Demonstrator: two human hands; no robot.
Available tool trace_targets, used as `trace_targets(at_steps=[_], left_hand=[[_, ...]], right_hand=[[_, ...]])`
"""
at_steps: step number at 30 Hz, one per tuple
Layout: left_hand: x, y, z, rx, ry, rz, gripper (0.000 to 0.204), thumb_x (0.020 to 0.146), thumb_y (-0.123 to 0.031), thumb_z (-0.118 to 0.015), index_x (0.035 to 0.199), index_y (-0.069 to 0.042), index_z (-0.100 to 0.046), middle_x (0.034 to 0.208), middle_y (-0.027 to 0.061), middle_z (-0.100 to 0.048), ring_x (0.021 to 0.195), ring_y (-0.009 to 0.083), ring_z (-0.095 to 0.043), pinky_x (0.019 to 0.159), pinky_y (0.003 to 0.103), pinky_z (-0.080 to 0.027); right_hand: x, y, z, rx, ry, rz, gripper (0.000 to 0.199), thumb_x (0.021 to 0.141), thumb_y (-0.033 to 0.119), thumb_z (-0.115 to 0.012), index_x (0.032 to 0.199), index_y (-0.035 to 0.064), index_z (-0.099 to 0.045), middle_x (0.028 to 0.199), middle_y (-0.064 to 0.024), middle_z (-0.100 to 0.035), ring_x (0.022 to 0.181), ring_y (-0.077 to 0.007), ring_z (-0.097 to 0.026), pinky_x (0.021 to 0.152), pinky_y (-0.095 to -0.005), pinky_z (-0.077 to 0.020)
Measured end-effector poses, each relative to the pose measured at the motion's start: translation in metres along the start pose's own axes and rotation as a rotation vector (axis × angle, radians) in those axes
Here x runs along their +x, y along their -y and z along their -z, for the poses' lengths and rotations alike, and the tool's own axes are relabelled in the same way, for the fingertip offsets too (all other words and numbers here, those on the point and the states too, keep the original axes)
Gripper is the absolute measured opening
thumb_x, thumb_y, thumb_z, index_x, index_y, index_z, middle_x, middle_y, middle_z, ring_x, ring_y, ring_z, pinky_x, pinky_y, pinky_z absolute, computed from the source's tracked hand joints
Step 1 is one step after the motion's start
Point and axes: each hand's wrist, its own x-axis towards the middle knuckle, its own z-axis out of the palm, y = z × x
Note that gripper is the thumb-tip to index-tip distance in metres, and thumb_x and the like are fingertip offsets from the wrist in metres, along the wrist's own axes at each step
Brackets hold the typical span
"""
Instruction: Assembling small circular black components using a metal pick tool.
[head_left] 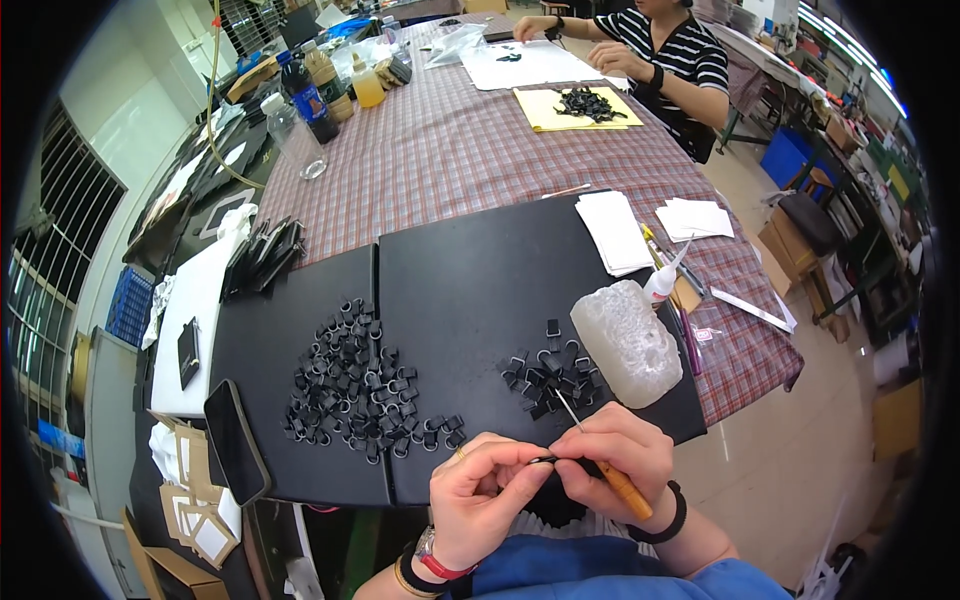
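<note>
My left hand (488, 492) is closed, pinching a small black piece (543, 460) between thumb and forefinger close to my body. The fingertips of my right hand (622, 450) meet the same piece from the other side. Tucked in that right hand is an awl (626, 492), its wooden handle towards me and its thin metal shaft pointing away. Just beyond lies a small heap of black tabs (560, 375), some with metal rings. A larger pile of black tabs with D-rings (355, 385) spreads to the left. Fingers partly hide the pinched piece.
A whitish translucent block (628, 343), a small glue bottle (660, 284) and white cards (612, 232) stand at the right of the black boards (480, 260). A phone (237, 440) lies left. Bottles (308, 98) stand farther back. Across the table, another person (670, 60) handles small dark pieces.
</note>
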Motion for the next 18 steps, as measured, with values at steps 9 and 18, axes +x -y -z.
trace_targets(at_steps=[9,18], left_hand=[[0.0018,-0.0036,-0.0025,0.405,-0.035,-0.218,0.016,0.076,0.003,-0.078,0.089,0.000,-0.071,0.083,0.0065,-0.068,0.067,0.0095,-0.056,0.057,0.020,-0.043],[0.0087,-0.0096,0.0007,0.502,0.052,-0.263,0.025,0.072,0.001,-0.079,0.095,-0.004,-0.071,0.086,0.0070,-0.067,0.073,0.0198,-0.062,0.065,0.029,-0.051]], right_hand=[[0.0028,-0.0007,0.0000,-0.020,-0.016,0.034,0.022,0.067,-0.001,-0.078,0.086,0.0065,-0.068,0.076,-0.0037,-0.064,0.064,-0.0192,-0.060,0.058,-0.0278,-0.0470],[0.0025,-0.0040,-0.0020,-0.039,0.003,0.068,0.016,0.070,0.003,-0.071,0.079,0.0059,-0.058,0.071,-0.0030,-0.058,0.061,-0.0213,-0.057,0.056,-0.0299,-0.0438]])
